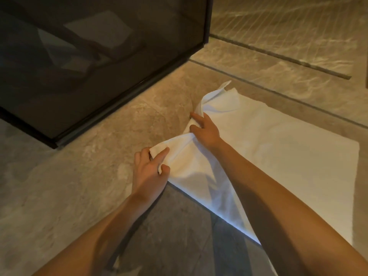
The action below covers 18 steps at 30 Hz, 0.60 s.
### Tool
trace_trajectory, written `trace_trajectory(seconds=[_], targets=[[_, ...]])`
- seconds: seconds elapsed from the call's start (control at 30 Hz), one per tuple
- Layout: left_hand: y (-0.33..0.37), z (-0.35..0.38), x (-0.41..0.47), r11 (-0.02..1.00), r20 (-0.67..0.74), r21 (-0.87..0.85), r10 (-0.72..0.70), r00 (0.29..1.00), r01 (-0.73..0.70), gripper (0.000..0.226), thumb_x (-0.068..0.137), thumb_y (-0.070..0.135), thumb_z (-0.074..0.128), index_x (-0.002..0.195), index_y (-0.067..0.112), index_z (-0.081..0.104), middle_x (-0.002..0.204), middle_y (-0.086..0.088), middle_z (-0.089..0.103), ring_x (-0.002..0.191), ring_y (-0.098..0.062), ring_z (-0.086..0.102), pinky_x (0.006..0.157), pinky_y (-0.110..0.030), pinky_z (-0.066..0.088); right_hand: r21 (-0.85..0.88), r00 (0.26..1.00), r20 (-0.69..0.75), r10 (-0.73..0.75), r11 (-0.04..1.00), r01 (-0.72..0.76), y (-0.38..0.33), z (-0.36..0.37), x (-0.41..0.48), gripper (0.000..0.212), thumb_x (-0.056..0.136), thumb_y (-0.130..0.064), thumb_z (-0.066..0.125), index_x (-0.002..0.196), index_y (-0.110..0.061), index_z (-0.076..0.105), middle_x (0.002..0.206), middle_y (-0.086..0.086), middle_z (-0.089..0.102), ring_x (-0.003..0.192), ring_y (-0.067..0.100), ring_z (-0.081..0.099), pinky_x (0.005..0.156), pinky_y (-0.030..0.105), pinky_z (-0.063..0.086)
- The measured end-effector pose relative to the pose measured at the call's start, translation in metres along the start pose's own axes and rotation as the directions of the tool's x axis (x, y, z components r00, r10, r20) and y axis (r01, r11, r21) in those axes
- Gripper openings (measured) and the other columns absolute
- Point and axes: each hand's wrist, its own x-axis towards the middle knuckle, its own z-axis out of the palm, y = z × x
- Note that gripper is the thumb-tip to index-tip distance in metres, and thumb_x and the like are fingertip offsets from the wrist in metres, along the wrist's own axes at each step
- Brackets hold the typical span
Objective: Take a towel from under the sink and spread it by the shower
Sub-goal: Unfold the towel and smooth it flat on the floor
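On the head view I see the white towel (268, 148) mostly flat on the stone floor (79, 176), right of the dark glass shower panel (89, 56). My left hand (149, 170) pinches its near-left corner and my right hand (205, 130) grips the bunched left edge

The floor (83, 192) is mottled beige stone with a darker grey patch near the bottom. A white towel (278, 156) lies flat on it over most of its length (its left end is bunched and lifted), beside the dark-framed shower screen (99, 108) standing on the floor.
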Motion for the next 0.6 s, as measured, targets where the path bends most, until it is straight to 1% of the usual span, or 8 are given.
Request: trace_trajectory(seconds=[0.07,0.13,0.17,0.23,0.27,0.33,0.43,0.6], targets=[[0.003,-0.003,0.000,0.991,-0.051,0.134,0.014,0.999,-0.007,0.050,0.081,0.023,0.058,0.131,0.029,0.053,0.136,-0.005,0.032,0.126,-0.024,0.025,0.105,-0.045,0.032,0.238,0.998,0.034,0.049,0.970,-0.056,-0.009,-0.009,-0.011,0.053,0.092,-0.017,0.055,0.144,-0.025,0.047,0.157,0.002,0.030,0.142,0.020,0.032,0.114,0.040,0.031],[0.012,-0.005,0.006,0.965,-0.083,0.251,0.100,0.991,-0.077,0.061,0.075,0.022,0.063,0.134,0.025,0.048,0.142,-0.011,0.032,0.130,-0.030,0.026,0.106,-0.053,0.029,0.311,0.998,-0.056,0.002,0.950,0.015,-0.014,-0.018,-0.032,0.052,0.094,-0.015,0.054,0.145,-0.024,0.044,0.157,0.000,0.030,0.141,0.018,0.034,0.114,0.037,0.033],[0.020,-0.005,0.010,0.950,-0.066,0.262,0.193,0.979,-0.170,0.064,0.077,0.022,0.062,0.138,0.022,0.045,0.146,-0.012,0.033,0.134,-0.031,0.026,0.109,-0.055,0.026,0.214,0.988,-0.140,-0.067,0.972,0.096,-0.012,-0.022,-0.047,0.052,0.096,-0.016,0.052,0.146,-0.022,0.042,0.157,0.000,0.030,0.141,0.017,0.033,0.114,0.033,0.031],[0.041,0.004,0.019,0.866,0.051,0.259,0.429,0.902,-0.427,0.059,0.086,0.027,0.050,0.144,0.018,0.042,0.153,-0.009,0.035,0.142,-0.029,0.025,0.116,-0.052,0.019,-0.162,0.933,-0.284,-0.221,0.970,0.181,0.004,-0.030,-0.075,0.053,0.098,-0.021,0.044,0.150,-0.017,0.035,0.158,0.002,0.030,0.144,0.017,0.028,0.117,0.028,0.021],[0.053,0.010,0.023,0.807,0.138,0.268,0.509,0.850,-0.526,0.057,0.090,0.030,0.040,0.146,0.017,0.039,0.155,-0.008,0.033,0.145,-0.028,0.023,0.118,-0.049,0.015,-0.339,0.912,-0.322,-0.255,0.930,0.141,0.014,-0.035,-0.086,0.054,0.099,-0.024,0.040,0.151,-0.014,0.032,0.159,0.005,0.027,0.146,0.020,0.023,0.119,0.030,0.017],[0.068,0.025,0.030,0.732,0.287,0.300,0.542,0.790,-0.612,0.058,0.097,0.038,0.023,0.151,0.020,0.027,0.159,-0.003,0.023,0.148,-0.025,0.015,0.120,-0.043,0.007,-0.539,0.927,-0.325,-0.190,0.842,-0.017,0.033,-0.042,-0.100,0.056,0.102,-0.029,0.030,0.154,-0.012,0.020,0.162,0.007,0.016,0.150,0.023,0.011,0.122,0.038,0.008],[0.065,0.046,0.037,0.756,0.363,0.322,0.458,0.812,-0.570,0.057,0.101,0.047,0.014,0.154,0.029,0.005,0.163,0.004,0.003,0.149,-0.020,-0.003,0.120,-0.041,-0.003,-0.674,0.973,-0.229,-0.028,0.726,-0.138,0.061,-0.039,-0.110,0.060,0.103,-0.040,0.017,0.156,-0.017,0.003,0.164,0.003,-0.001,0.150,0.021,-0.005,0.122,0.042,-0.001],[0.060,0.054,0.040,0.788,0.391,0.289,0.421,0.818,-0.543,0.060,0.095,0.054,0.000,0.152,0.035,-0.007,0.162,0.008,-0.007,0.148,-0.017,-0.011,0.120,-0.041,-0.006,-0.699,0.973,-0.227,-0.049,0.703,-0.128,0.083,-0.037,-0.113,0.063,0.100,-0.048,0.011,0.156,-0.021,-0.001,0.164,-0.002,-0.002,0.150,0.017,-0.007,0.121,0.040,-0.006]])
